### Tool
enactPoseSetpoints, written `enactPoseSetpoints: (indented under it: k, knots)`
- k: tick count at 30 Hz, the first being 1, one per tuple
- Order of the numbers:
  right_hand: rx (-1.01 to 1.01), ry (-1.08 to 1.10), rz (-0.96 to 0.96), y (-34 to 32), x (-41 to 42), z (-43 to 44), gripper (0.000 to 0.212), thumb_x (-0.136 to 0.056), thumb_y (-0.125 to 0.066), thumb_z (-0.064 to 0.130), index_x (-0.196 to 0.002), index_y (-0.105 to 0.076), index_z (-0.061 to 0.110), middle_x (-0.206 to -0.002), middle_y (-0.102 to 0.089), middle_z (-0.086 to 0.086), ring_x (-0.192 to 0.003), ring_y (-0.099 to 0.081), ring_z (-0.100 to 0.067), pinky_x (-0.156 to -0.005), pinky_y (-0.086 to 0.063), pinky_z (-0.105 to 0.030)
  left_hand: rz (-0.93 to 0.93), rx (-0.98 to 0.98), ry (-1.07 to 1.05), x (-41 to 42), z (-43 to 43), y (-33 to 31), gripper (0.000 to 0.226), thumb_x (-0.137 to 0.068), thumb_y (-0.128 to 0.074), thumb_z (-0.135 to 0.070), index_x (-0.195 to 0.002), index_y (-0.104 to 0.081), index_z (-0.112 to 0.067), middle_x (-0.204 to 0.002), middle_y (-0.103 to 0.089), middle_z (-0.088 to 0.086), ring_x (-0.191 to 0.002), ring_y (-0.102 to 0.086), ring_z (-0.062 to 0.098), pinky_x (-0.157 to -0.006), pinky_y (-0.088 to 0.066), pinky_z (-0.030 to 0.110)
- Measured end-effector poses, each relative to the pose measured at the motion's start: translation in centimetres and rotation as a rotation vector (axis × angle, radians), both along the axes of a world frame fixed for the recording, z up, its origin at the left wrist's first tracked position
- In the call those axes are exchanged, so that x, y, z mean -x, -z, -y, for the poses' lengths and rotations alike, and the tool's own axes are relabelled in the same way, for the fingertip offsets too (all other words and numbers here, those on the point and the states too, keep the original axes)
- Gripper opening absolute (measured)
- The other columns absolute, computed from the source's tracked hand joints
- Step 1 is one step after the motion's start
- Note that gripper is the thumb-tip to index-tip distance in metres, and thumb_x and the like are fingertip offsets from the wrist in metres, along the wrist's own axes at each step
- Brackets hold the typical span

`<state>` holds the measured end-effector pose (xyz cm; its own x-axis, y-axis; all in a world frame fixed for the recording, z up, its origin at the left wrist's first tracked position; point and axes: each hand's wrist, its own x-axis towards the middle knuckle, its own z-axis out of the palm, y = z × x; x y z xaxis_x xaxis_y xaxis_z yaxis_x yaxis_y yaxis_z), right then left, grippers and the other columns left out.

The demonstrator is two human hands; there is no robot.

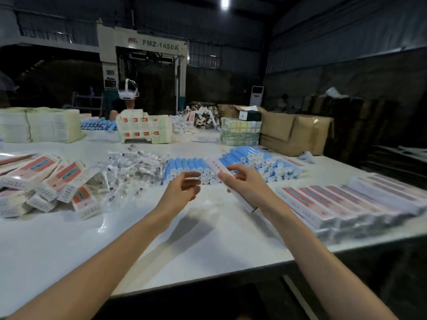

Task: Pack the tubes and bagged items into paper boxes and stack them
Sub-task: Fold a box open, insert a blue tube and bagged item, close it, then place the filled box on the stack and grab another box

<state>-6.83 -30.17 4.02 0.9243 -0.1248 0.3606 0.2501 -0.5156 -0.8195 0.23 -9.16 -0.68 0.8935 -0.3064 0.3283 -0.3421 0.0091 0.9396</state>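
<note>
White table (pixel 208 241), dim warehouse, two tube piles (pixel 258 160) beyond the fingers, right hand (pixel 243 182) around one box (pixel 215 166), left hand (pixel 182 190) slack.

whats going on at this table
A person is packing at a white table. Their right hand holds a long, narrow paper box above the table. The left hand hovers beside it with relaxed fingers, holding nothing. Behind the hands lies a pile of blue tubes, with clear bagged items to its left. More boxes are heaped at far left, and a neat row of flat boxes lies on the right.
</note>
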Motion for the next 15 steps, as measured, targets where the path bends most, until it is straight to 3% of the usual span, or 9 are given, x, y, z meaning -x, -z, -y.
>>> enactPoseSetpoints:
  k: [5,8,10,15]
  knots:
    - [0.41,0.384,0.066,-3.2,2.5,10.5,0.04,-0.094,-0.068,0.057,-0.122,-0.067,0.028,-0.09,-0.065,0.009,-0.085,-0.061,-0.015,-0.07,-0.044,-0.032,0.186,-0.227,0.05,1.8,3.3,1.1,0.028,-0.102,-0.066,-0.002,-0.118,-0.075,-0.024,-0.116,-0.075,-0.011,-0.105,-0.067,-0.004,-0.095,-0.05,0.013]
    - [0.629,0.565,-0.056,-3.4,4.4,17.6,0.042,-0.095,-0.069,0.051,-0.124,-0.063,0.02,-0.108,-0.067,0.001,-0.102,-0.064,-0.024,-0.082,-0.052,-0.04,0.229,-0.29,0.107,2.5,5.6,1.2,0.027,-0.103,-0.066,-0.007,-0.115,-0.076,-0.028,-0.114,-0.075,-0.016,-0.106,-0.066,-0.008,-0.087,-0.046,0.005]
    - [0.736,0.666,-0.156,-2.8,5.7,21.4,0.044,-0.095,-0.07,0.046,-0.125,-0.062,0.014,-0.119,-0.069,-0.009,-0.111,-0.064,-0.03,-0.091,-0.054,-0.044,0.237,-0.306,0.156,3.0,7.2,1.2,0.026,-0.103,-0.065,-0.009,-0.115,-0.076,-0.029,-0.114,-0.076,-0.015,-0.105,-0.066,-0.007,-0.086,-0.046,0.006]
    - [0.951,0.807,-0.272,-0.8,8.0,26.1,0.034,-0.098,-0.065,0.037,-0.122,-0.064,0.013,-0.125,-0.058,-0.013,-0.119,-0.055,-0.034,-0.092,-0.048,-0.041,0.248,-0.347,0.241,3.7,10.3,1.2,0.025,-0.105,-0.064,-0.011,-0.114,-0.075,-0.031,-0.114,-0.076,-0.014,-0.105,-0.067,-0.005,-0.091,-0.05,0.017]
